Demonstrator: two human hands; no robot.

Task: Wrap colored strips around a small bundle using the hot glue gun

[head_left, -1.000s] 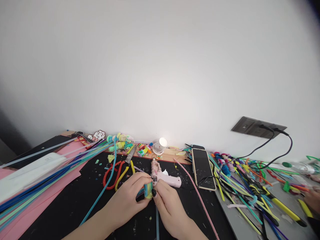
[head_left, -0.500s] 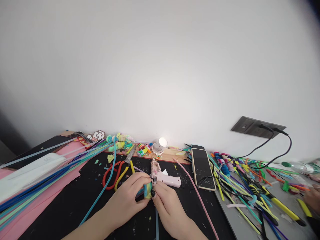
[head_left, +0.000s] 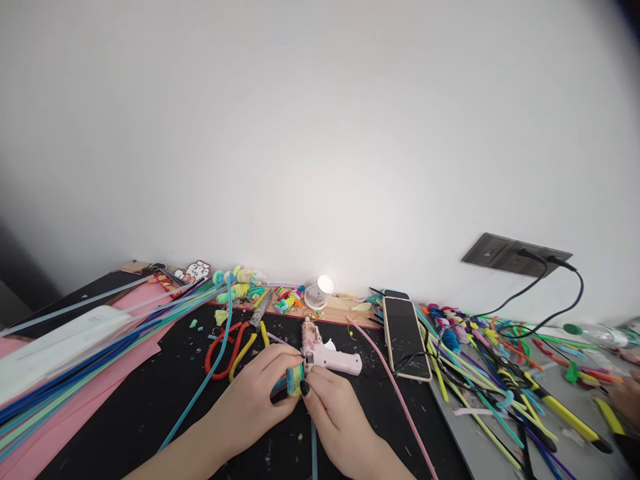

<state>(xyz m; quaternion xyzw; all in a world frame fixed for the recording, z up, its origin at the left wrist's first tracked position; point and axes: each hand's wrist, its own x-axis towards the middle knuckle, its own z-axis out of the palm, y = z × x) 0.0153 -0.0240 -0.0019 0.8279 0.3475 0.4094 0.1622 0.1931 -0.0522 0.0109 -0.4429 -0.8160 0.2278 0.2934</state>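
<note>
Between my hands is a small fuzzy striped piece point(head_left: 295, 381) in blue, green and yellow, looking like coiled pipe cleaner. My left hand point(head_left: 255, 393) has its fingers and thumb curled round the piece's left side. At its right edge, the fingertips of my right hand point(head_left: 337, 417) are pinched together, with the thumb's dark nail against the piece. Just beyond my fingertips a pink hot glue gun point(head_left: 337, 361) lies on its side on the black mat. A blue pipe cleaner point(head_left: 314, 447) runs down below the piece, between my wrists.
Red-handled scissors point(head_left: 213, 353) and a yellow-handled tool point(head_left: 245, 357) lie left of the glue gun. A white paper cup point(head_left: 320, 293) stands by the wall. Right are a phone point(head_left: 407, 337), a pink pipe cleaner point(head_left: 395, 387), pliers point(head_left: 565, 413) and another person's hand point(head_left: 625, 397).
My right thumb and fingertips have shifted slightly along the piece's right edge. My left hand and the things on the table have stayed in place.
</note>
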